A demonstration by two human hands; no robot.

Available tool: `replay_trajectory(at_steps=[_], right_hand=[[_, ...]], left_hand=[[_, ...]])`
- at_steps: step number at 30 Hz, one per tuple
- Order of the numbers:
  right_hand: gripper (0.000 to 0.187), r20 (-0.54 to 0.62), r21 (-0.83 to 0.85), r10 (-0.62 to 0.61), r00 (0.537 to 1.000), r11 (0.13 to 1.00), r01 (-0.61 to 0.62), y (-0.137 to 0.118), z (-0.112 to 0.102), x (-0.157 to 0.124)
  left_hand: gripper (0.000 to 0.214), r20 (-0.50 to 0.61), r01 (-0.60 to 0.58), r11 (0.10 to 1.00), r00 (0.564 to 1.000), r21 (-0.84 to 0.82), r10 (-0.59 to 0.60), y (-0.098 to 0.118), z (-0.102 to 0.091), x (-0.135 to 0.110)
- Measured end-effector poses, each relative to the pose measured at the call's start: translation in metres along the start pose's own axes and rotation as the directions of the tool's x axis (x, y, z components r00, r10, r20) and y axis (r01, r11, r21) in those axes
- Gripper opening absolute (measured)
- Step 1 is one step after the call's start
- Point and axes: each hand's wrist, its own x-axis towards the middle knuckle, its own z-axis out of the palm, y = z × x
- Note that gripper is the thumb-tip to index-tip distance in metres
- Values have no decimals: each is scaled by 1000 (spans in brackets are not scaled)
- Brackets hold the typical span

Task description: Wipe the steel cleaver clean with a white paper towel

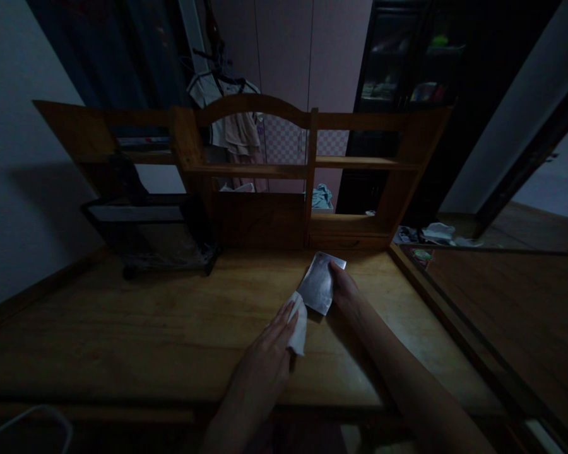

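Over the wooden desk [161, 328], my right hand [344, 287] grips a flat, silvery rectangular panel [318, 282] by its right edge. The panel is tilted, and its exact kind is too dim to make out. My left hand [277, 334] has its fingers closed on a white tissue [299, 325]. The tissue's upper end meets the lower left corner of the panel, and its lower end hangs below my fingers.
A wooden shelf unit [253, 170] stands along the desk's back. At the back left is a dark-framed, clear-sided tank [151, 236]. Hanging clothes [231, 120] and a dark cabinet [392, 75] stand behind. A wooden surface [497, 302] lies to the right.
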Motion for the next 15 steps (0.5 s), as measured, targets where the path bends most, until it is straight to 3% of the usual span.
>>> replay_trajectory(at_steps=[10, 15], right_hand=[[14, -3, -17, -3, 1000, 1000, 3, 2, -4, 7], [15, 31, -30, -28, 999, 999, 29, 5, -7, 12]], left_hand=[[79, 18, 8, 999, 1000, 46, -9, 4, -2, -28], [74, -7, 37, 997, 999, 60, -37, 10, -1, -25]])
